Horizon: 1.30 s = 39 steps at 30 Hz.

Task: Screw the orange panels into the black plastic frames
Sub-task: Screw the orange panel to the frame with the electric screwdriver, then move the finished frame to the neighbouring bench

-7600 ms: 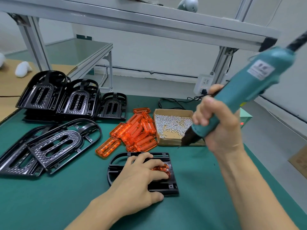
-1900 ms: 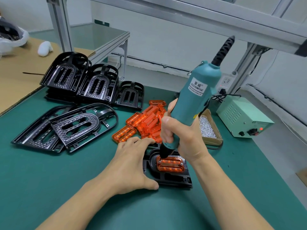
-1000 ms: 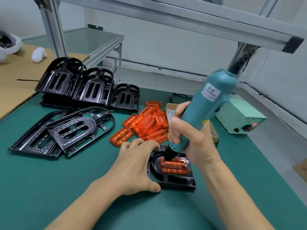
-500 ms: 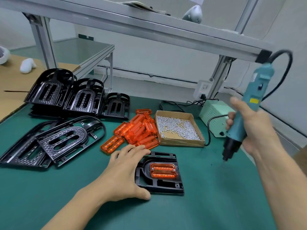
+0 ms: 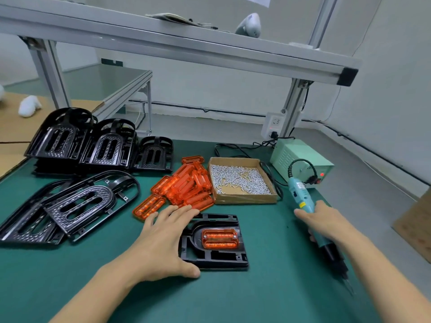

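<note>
A black plastic frame (image 5: pixel 217 259) lies flat on the green mat with an orange panel (image 5: pixel 219 237) seated in it. My left hand (image 5: pixel 163 243) rests on the frame's left side, fingers spread and fairly straight, thumb at its front corner. My right hand (image 5: pixel 326 223) grips the teal electric screwdriver (image 5: pixel 300 198), which lies low over the mat at the right, bit pointing toward me, well away from the frame. A heap of loose orange panels (image 5: pixel 186 187) lies behind the frame. The cardboard box of screws (image 5: pixel 241 180) stands beside that heap.
Stacks of black frames (image 5: pixel 98 145) stand at the back left, and larger black frames (image 5: pixel 70 206) lie in front of them. The green power supply (image 5: pixel 300 159) sits at the back right, cabled to the screwdriver. An aluminium shelf beam (image 5: pixel 186 43) crosses overhead.
My right hand has carried the screwdriver from the panel out to the right and lowered it toward the mat, tip now pointing toward me. My left hand stays on the frame.
</note>
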Tool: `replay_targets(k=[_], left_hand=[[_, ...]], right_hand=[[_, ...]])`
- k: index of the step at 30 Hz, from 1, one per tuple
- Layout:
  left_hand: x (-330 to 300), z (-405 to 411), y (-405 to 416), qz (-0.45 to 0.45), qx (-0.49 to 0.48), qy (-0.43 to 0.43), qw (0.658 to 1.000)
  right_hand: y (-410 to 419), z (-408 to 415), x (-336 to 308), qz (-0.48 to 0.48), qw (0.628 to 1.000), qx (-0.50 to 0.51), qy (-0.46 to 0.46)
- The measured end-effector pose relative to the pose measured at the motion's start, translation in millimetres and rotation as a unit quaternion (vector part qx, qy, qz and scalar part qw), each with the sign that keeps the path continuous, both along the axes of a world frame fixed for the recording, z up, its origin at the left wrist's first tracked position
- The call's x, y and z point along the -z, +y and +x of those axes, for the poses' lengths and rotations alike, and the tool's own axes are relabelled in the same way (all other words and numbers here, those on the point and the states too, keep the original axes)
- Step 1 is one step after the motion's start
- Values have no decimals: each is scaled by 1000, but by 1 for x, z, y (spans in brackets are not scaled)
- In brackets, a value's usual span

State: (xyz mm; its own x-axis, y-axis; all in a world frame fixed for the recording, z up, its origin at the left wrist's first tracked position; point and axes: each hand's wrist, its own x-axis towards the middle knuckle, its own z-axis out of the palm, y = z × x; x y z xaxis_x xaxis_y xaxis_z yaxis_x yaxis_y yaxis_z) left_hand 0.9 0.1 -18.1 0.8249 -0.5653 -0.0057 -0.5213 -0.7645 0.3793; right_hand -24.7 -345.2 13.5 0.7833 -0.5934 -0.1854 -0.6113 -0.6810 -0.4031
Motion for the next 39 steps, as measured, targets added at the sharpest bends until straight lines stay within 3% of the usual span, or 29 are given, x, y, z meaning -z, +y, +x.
replay_targets(k=[4,8,16,23,26,29,31,33,35,39], left_hand=[[-1,1,0,-7,7,8,1000],[-3,2,-1,-16,10,16,1000],[-9,0,0,-84,17,19,996],[-27,4,2,-118,31,-9,993],[-34,7,3,-110,41,-13,993],[-42,9,6,-103,53,-19,993],[-49,11,7,-87,69,-33,993],[-56,11,7,-82,92,-38,992],[-63,11,7,-80,119,-46,989],[-74,11,9,-71,138,-70,985]], right_hand=[[5,9,-1,-228,968,-46,90],[7,18,2,-303,942,-68,123],[0,15,7,-317,943,-50,87],[-8,6,9,-228,967,-83,74],[-7,3,1,-242,964,-78,81],[6,0,-14,-267,959,-94,-28],[23,-1,-24,-185,956,-163,-160],[47,-4,-35,-19,938,-268,-218],[74,-8,-43,142,904,-358,-185],[99,-6,-40,305,844,-423,-124]])
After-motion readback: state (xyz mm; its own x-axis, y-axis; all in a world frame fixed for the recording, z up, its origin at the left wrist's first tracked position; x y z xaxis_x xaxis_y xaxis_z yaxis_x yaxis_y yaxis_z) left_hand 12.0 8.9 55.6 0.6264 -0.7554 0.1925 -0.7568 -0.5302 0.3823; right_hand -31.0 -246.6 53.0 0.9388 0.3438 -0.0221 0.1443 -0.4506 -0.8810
